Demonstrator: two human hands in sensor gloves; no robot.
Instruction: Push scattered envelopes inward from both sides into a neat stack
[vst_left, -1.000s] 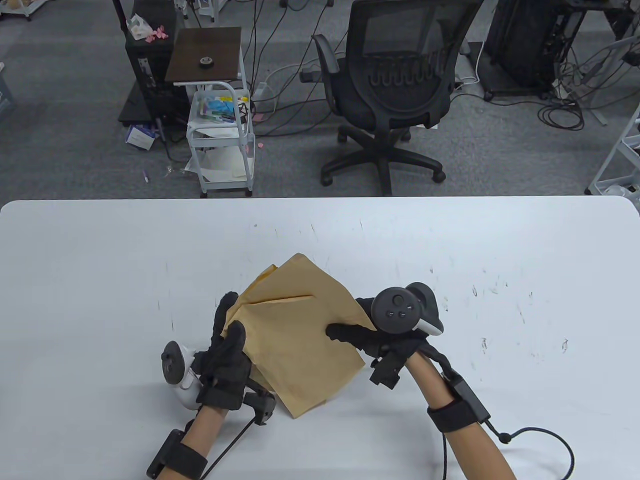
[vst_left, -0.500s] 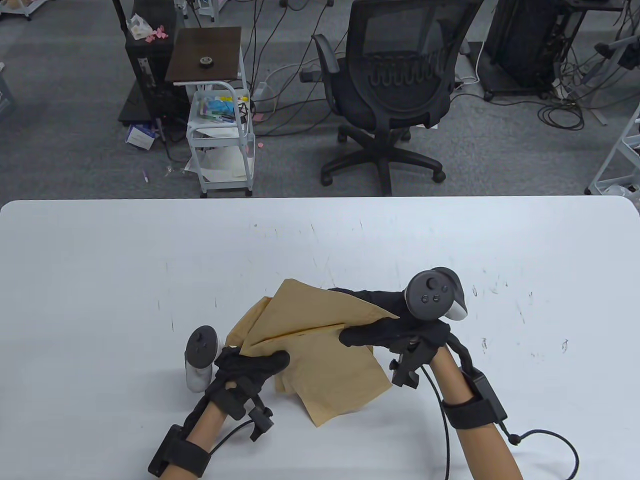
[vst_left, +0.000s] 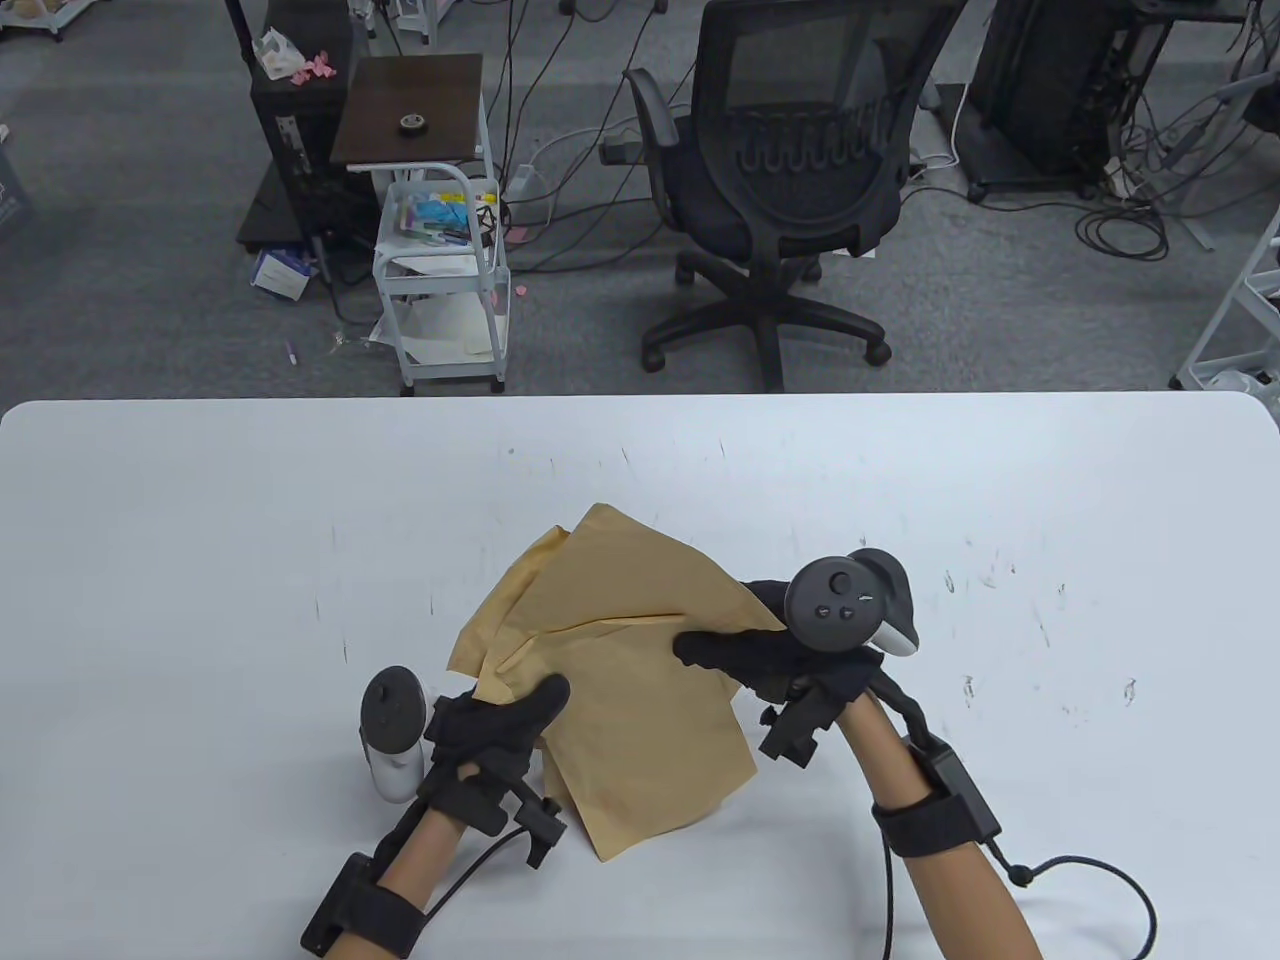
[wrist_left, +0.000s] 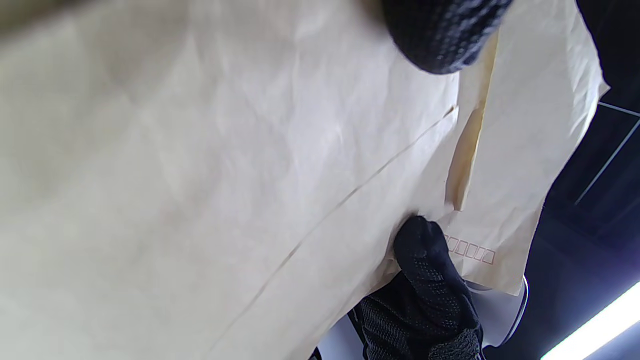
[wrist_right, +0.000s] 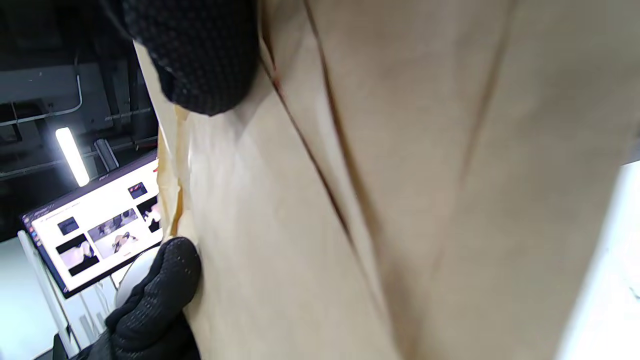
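Observation:
A bundle of tan paper envelopes (vst_left: 620, 680) is held tilted over the white table (vst_left: 200, 560), its corners fanned out unevenly. My left hand (vst_left: 500, 722) grips the bundle's left edge, thumb on top. My right hand (vst_left: 745, 650) grips the right edge, thumb on top and fingers behind. In the left wrist view the envelopes (wrist_left: 225, 190) fill the frame, with a gloved fingertip (wrist_left: 440, 35) above and the other hand's finger (wrist_left: 425, 260) below. In the right wrist view the envelopes (wrist_right: 375, 200) fill the frame between gloved fingers (wrist_right: 200, 55).
A black office chair (vst_left: 790, 180) and a small white cart (vst_left: 445, 270) stand on the floor beyond the table's far edge. Bare table lies to the left and right of the hands. A cable (vst_left: 1090, 880) trails from my right wrist.
Both hands have turned the bundle: it rose and tipped half a second ago, and now its top corner points farther away again. The right hand moved slightly left.

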